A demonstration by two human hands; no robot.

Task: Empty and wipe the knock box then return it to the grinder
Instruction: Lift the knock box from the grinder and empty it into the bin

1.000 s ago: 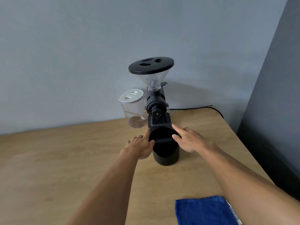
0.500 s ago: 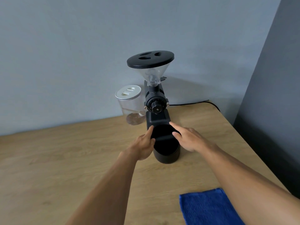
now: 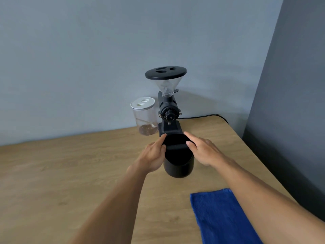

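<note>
Knock box [image 3: 178,166] and grinder [image 3: 169,110]: matt black plastic, hopper [image 3: 167,85] clear glossy. Table [image 3: 70,164] smooth wood grain. Blue cloth [image 3: 221,217] fuzzy terry; jar [image 3: 144,118] clear plastic.

**Item count, head view**

I count two hands: one left hand [image 3: 152,156], one right hand [image 3: 204,152]. One black knock box [image 3: 178,164]. One grinder [image 3: 168,106], with one hopper lid [image 3: 165,73]. One clear jar [image 3: 144,118] with one white lid. One blue cloth [image 3: 221,217]. One black cable [image 3: 202,116]. One wooden table [image 3: 70,173].

No readable text, labels or numbers anywhere
</note>
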